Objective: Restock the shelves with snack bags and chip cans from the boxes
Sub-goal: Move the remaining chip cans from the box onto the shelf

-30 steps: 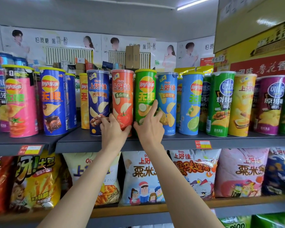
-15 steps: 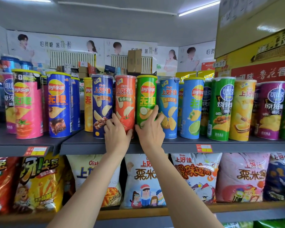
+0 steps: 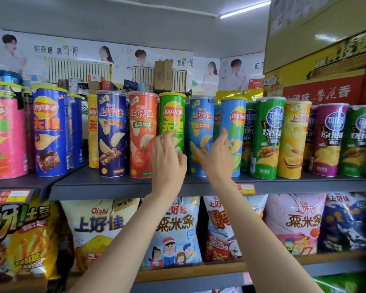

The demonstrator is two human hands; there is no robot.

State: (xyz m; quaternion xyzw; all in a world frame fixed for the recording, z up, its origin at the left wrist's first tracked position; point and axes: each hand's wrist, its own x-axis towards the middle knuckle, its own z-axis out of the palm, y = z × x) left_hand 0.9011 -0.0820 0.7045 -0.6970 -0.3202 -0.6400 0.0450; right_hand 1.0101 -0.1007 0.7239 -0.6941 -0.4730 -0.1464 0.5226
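While neighbouring cans [image 3: 143, 134] crowd close, both hands [image 3: 168, 159] flank the blue can [image 3: 201, 134], fingers loosely spread, gripping nothing.

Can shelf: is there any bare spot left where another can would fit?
The one clear gap on the can shelf is between the dark blue Lay's can and the yellow can. From the navy can rightward the cans stand nearly side by side, with both hands in front. Only the front lip stays bare.
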